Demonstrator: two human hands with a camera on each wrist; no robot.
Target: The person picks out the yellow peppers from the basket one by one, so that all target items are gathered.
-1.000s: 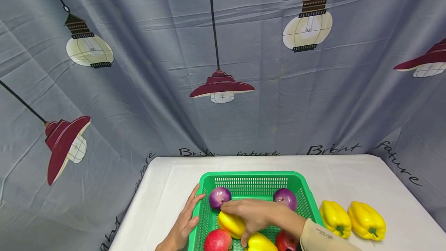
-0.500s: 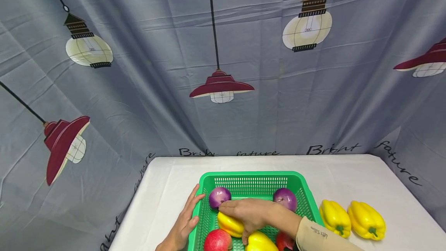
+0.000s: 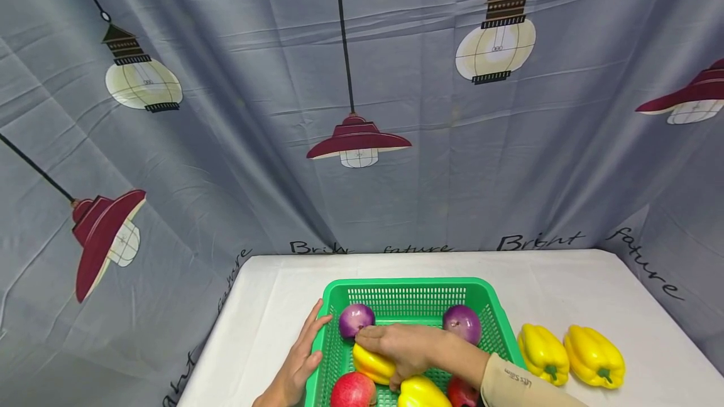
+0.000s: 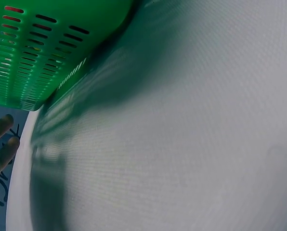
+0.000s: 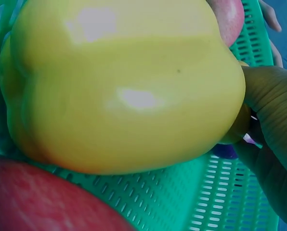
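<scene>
In the head view a green slotted basket stands on the white table. My right hand reaches into it and grips a smooth yellow-orange fruit from above, thumb on the near side. Just in front of that thumb lies a yellow bell pepper, which fills much of the right wrist view. My left hand stands at the basket's left side, fingers straight and spread, fingertips right at the rim. Two of its fingers show in the left wrist view, below the basket's wall.
A purple round item sits at the basket's back left, another at the back right. Red fruit lies at the front left and partly under the right forearm. Two yellow bell peppers rest on the table right of the basket.
Almost nothing moves. The right hand keeps its grip on the yellow-orange fruit, its forearm shifted very slightly left. The left hand stays at the rim.
</scene>
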